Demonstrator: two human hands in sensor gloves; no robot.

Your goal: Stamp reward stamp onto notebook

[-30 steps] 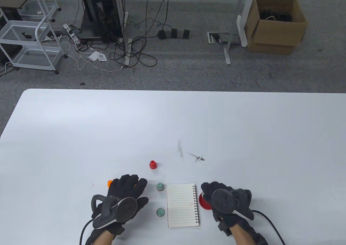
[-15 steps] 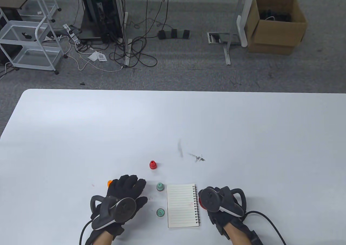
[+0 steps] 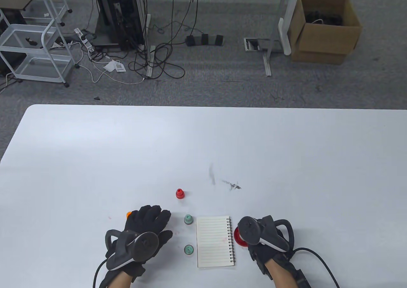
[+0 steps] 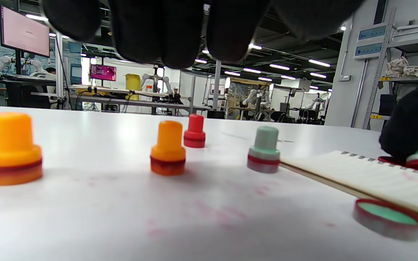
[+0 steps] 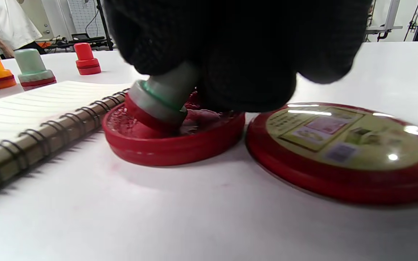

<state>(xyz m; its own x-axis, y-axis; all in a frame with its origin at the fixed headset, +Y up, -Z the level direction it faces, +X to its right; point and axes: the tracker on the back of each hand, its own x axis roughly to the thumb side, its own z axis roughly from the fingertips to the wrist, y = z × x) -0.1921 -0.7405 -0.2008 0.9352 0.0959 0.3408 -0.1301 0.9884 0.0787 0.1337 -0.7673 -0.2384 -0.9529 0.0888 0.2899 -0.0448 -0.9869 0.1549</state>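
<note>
Right wrist view shows the right hand (image 5: 230, 54) pinching the stamp (image 5: 158, 105), tilted into the ink pad (image 5: 172, 145) beside the notebook (image 5: 31, 108) near the surface's front edge, the left hand (image 3: 144, 227) spread flat; tilt risks a patchy, smeared print.

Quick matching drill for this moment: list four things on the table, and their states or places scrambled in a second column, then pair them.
1. held stamp
2. ink pad lid
3. green cap
4. left hand

A. flat, left of the notebook
B. tilted into the ink pad
C. open, holding nothing
D. on the table beside the pad

Pairs: 1-B, 2-D, 3-A, 4-C
</note>
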